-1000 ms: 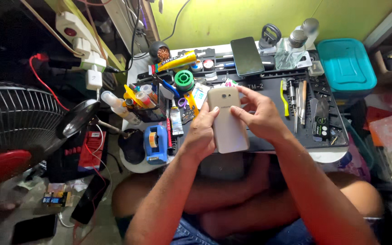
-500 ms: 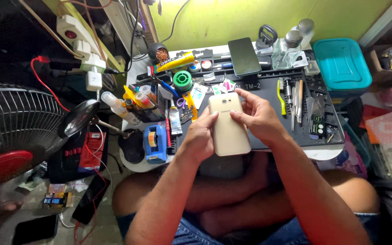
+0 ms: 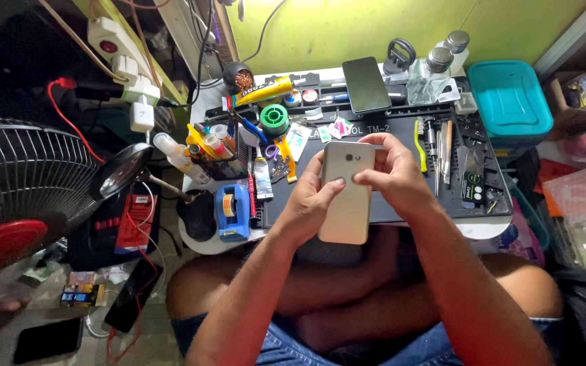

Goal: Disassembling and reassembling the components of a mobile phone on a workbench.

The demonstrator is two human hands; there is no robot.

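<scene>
Black mat (image 3: 401,203) | left hand (image 3: 310,203), right hand (image 3: 391,177) — both gripping gold phone (image 3: 347,193) | teal box (image 3: 510,98) far-right

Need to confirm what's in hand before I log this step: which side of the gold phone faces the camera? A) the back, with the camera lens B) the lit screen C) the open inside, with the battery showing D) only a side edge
A: the gold phone, held between the left hand and the right hand, shows its plain back with a small lens near the top.
</scene>
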